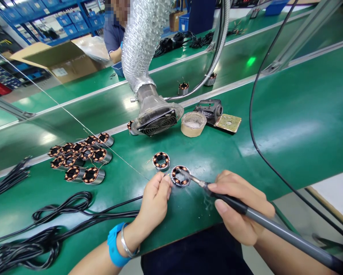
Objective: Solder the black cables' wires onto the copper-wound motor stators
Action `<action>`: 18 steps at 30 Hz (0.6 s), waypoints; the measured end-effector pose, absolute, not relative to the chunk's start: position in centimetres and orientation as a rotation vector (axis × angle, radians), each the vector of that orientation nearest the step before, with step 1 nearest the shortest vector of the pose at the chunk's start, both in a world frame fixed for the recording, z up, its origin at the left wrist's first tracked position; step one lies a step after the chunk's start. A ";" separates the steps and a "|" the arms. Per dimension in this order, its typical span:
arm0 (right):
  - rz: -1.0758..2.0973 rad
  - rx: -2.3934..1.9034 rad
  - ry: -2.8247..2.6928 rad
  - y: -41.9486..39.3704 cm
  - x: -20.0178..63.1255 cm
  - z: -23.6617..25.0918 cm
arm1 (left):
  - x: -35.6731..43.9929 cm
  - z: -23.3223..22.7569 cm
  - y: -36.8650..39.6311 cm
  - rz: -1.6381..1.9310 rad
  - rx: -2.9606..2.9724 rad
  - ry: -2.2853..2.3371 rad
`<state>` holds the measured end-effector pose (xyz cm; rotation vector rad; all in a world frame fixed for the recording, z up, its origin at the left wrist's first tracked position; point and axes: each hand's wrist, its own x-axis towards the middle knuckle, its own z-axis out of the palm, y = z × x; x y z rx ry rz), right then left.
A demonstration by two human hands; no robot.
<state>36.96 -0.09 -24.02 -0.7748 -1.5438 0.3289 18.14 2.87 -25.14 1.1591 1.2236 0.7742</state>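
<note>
Two green benches [274,126] | right hand [240,208] fingers grip soldering iron [246,210] | left hand [154,200] fingers pinch wire [102,143]

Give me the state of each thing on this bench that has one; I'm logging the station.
soldering iron: held in the right hand, tip on a coil.
coil under the tip: flat on the mat, left hand at its edge.
second coil: lying apart, untouched.
batch of coils: grouped at left.
fume duct: mouth facing the work.
black cables: loose, tangled.
cardboard box: open.
</note>
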 end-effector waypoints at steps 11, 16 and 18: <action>0.184 -0.899 -1.559 1.5 38.8 -25.0 | 18.1 -25.3 2.9 0.785 1.137 1.208; 0.014 -0.984 -1.619 3.5 41.1 -25.4 | 18.1 -25.2 2.8 0.787 1.128 1.206; -0.077 -1.026 -1.612 4.9 42.1 -25.8 | 18.2 -25.2 2.8 0.790 1.118 1.204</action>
